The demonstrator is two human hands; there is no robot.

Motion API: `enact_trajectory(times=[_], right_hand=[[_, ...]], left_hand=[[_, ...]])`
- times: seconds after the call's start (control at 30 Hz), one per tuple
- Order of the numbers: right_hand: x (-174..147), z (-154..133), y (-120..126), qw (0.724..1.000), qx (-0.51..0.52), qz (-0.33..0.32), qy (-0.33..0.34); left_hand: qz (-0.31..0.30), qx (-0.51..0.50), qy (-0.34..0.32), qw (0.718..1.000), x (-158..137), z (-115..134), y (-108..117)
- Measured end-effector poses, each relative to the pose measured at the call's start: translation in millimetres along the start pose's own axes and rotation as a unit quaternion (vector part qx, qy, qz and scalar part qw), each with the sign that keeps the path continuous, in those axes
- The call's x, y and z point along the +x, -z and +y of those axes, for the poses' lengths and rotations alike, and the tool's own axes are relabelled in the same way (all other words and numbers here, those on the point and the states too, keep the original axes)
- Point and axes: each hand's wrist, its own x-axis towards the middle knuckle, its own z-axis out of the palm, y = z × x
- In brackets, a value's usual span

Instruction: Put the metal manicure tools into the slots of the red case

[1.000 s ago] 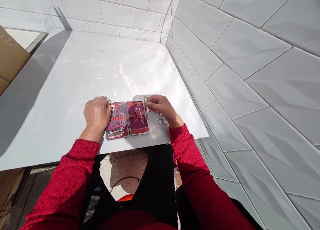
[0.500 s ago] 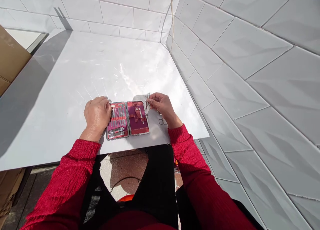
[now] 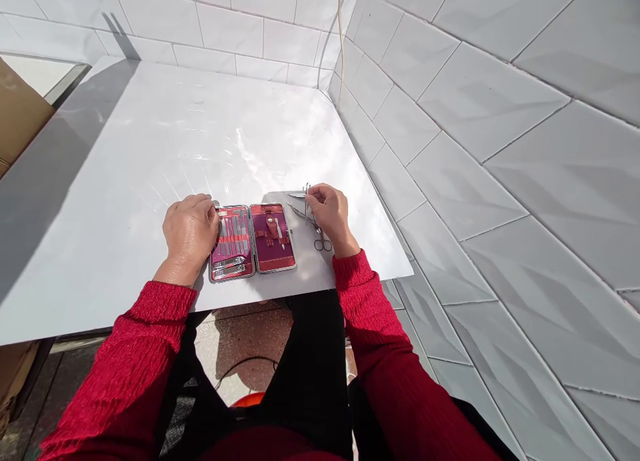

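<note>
An open manicure case (image 3: pixel 276 264) with a red and purple lining lies on the table. My left hand (image 3: pixel 191 229) grips its left edge, fingers curled at the upper corner. In the left half, several slim metal tools (image 3: pixel 233 234) stand in a row above nail clippers (image 3: pixel 229 267). The right half holds a few small tools (image 3: pixel 279 231) in straps. Just right of the case, my right hand (image 3: pixel 327 211) pinches slim silver tweezers (image 3: pixel 307 189), tips pointing up. Beneath that hand lie small scissors (image 3: pixel 323 245) and other metal tools (image 3: pixel 299 211), partly covered.
The white table (image 3: pixel 165 134) meets a tiled wall (image 3: pixel 430 154) at the right and back. A cord (image 3: pixel 341 41) hangs in the corner. A cardboard box (image 3: pixel 23 111) stands at the far left. The table's front edge runs just above my legs.
My right hand has moved a little right, away from the case's edge, with the tweezers in it. More of the metal tools on the table show now. My left hand stays on the case.
</note>
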Motion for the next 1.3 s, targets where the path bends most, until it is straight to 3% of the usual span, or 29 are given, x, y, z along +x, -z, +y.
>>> enact_trajectory(times=[0.3,0.53,0.77,0.93,1.13,1.3], right_hand=[[4,3,5,0.99,-0.14,-0.014,-0.009],[4,0,8,0.991,-0.131,-0.034,-0.013],[4,6,17,0.984,-0.163,0.065,-0.021],[5,5,19,0.971,-0.228,0.034,-0.062],[4,5,16,0.966,-0.251,0.002,-0.056],[3,6,18,0.967,-0.249,0.023,-0.053]], left_hand=[[0.002,0.007,-0.006,1.0,0,0,0],[0.007,0.016,-0.005,1.0,0,0,-1],[0.013,0.02,-0.016,1.0,1,-2,0],[0.019,0.009,-0.012,1.0,1,-5,-3],[0.018,0.006,-0.004,1.0,2,-4,-3],[0.006,-0.003,-0.008,1.0,1,-2,1]])
